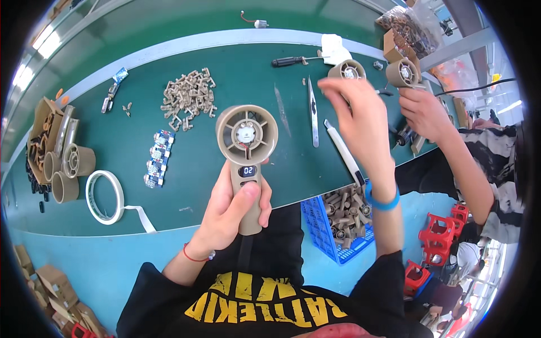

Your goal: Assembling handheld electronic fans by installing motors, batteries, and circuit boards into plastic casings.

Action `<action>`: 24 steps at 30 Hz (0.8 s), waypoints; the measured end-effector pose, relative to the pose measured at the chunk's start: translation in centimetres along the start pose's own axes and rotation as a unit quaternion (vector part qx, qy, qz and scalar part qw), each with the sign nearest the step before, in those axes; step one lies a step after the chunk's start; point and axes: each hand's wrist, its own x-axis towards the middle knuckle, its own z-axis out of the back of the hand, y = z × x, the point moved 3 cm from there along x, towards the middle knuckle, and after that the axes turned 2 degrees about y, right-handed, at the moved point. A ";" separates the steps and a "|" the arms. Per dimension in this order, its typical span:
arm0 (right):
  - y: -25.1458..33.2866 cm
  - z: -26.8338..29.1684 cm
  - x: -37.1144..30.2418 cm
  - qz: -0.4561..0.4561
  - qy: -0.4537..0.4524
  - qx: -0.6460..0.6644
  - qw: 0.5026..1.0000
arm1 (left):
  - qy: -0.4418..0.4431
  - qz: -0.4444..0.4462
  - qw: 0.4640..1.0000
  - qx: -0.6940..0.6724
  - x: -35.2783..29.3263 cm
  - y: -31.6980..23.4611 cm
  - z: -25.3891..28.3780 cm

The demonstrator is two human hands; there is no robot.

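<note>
My left hand (228, 208) is wrapped round the handle of a beige handheld fan (247, 135), its thumb pressing on the front below a small lit display. The round fan head points up, showing spokes and a white hub. To the right, my right hand (360, 110) is raised over the table with thumb and fingers apart, holding nothing that I can see. Just beyond its fingers stands another beige fan head (346, 70), partly hidden. Metal tweezers (313, 112) and a white pen-like tool (344, 151) lie beside this hand.
Small beige parts (189, 96), blue circuit boards (159, 158), a tape roll (105, 197) and beige cylinders (79, 160) occupy the left side. A screwdriver (290, 61) lies farther back. A co-worker's hand (425, 112) holds a fan at right. A blue crate (321, 231) of parts stands below the table edge.
</note>
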 end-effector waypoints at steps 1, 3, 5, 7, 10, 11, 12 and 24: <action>-0.8 -0.3 1.9 0.026 -0.006 -0.059 0.998 | 0.000 -0.003 1.000 0.000 0.0 0.0 0.0; -3.8 -1.6 5.0 0.030 0.010 -0.137 0.990 | 0.006 -0.006 1.000 -0.001 0.1 0.2 -0.1; -6.5 -3.2 7.3 0.035 0.020 -0.172 0.984 | -0.005 0.005 1.000 -0.016 0.1 0.4 -0.1; -7.9 -5.1 9.2 -0.039 0.150 -0.210 0.965 | -0.005 0.005 1.000 -0.018 0.0 0.5 0.1; -8.6 -6.5 9.3 -0.049 0.216 -0.175 0.959 | -0.010 0.000 1.000 -0.009 0.2 0.6 0.3; -8.9 -6.3 9.1 -0.049 0.221 -0.178 0.958 | -0.012 -0.005 1.000 0.005 0.3 0.7 0.3; -8.0 -5.2 8.8 -0.027 0.167 -0.178 0.969 | -0.014 -0.002 1.000 -0.001 0.2 0.6 0.3; 0.3 -0.2 -0.9 -0.099 0.137 -0.005 0.985 | 0.027 0.018 0.999 -0.032 0.6 -0.2 0.0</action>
